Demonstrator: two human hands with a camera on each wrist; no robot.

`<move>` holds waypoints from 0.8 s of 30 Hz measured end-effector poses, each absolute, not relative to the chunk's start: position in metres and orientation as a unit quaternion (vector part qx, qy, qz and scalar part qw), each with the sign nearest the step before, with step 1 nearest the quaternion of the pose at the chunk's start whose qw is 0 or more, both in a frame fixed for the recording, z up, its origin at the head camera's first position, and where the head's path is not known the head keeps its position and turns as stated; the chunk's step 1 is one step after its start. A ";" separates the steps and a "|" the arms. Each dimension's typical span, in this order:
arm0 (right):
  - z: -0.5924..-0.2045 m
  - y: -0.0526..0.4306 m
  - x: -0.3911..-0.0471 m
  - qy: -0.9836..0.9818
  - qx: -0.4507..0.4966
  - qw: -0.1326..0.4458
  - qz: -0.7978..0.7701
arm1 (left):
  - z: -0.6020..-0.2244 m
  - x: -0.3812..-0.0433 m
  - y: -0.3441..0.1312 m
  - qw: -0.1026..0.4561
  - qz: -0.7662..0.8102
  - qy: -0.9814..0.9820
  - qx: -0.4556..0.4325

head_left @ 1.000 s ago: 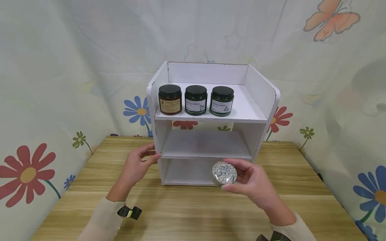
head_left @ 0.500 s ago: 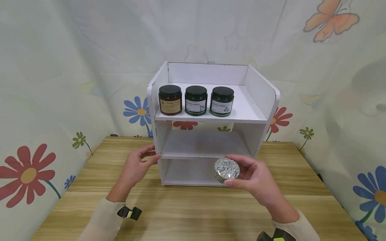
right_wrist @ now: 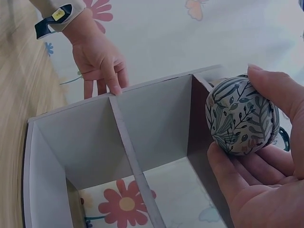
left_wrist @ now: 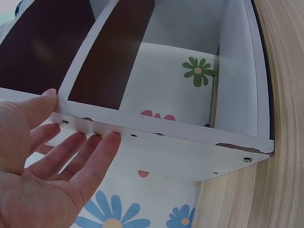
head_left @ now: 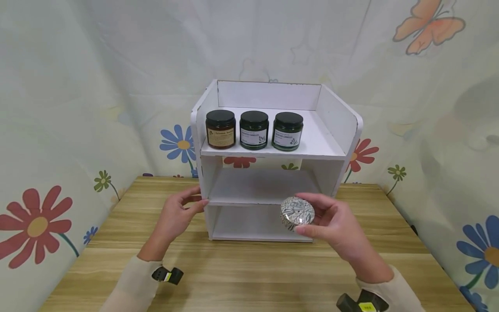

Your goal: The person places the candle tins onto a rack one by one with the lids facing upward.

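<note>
My right hand (head_left: 337, 225) holds a small round candle tin (right_wrist: 242, 116) with a leafy green-and-white print, thumb on one side and fingers on the other. In the head view the tin overlaps the front of the white shelf unit (head_left: 265, 203), about level with its middle board. My left hand (head_left: 181, 212) rests on the unit's left side: its thumb (left_wrist: 40, 107) is at the front edge by the middle board and its fairly straight fingers (left_wrist: 97, 164) touch the outer face. Three dark-lidded candle jars (head_left: 254, 131) stand in a row on the top shelf.
The leftmost jar (head_left: 220, 130) is amber with a tan label; the other two are green with white labels. The unit stands on a wooden table (head_left: 241, 273). Behind and beside it hangs a pale curtain (head_left: 128, 86) printed with flowers and a butterfly.
My right hand has raised the candle tin a little and shifted it slightly to the right. The left hand, the shelf unit and the jars have stayed put.
</note>
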State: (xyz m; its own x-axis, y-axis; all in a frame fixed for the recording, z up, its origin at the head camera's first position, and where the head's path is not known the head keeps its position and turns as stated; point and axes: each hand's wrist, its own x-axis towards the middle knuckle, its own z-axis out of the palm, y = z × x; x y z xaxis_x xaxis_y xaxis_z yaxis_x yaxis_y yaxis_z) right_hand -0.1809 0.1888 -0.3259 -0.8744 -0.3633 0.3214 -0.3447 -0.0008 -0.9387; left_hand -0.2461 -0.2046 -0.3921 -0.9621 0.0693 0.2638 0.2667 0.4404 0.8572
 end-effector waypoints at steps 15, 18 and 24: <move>-0.313 0.192 -0.182 0.700 -0.247 0.002 -0.670 | -0.392 -0.246 -0.204 0.091 -0.523 -0.842 -0.095; -0.311 0.194 -0.183 0.696 -0.250 -0.003 -0.673 | -0.392 -0.246 -0.205 0.091 -0.524 -0.841 -0.098; -0.304 0.196 -0.184 0.696 -0.260 -0.016 -0.669 | -0.393 -0.247 -0.205 0.092 -0.527 -0.839 -0.100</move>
State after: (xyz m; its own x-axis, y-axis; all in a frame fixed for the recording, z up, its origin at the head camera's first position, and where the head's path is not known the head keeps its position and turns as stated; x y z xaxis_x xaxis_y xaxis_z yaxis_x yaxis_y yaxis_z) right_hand -0.1844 0.1963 -0.3043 -0.8641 -0.3402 0.3710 -0.3843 -0.0300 -0.9227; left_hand -0.2466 -0.2053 -0.3935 -0.9633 0.0711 0.2588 0.2639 0.4250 0.8658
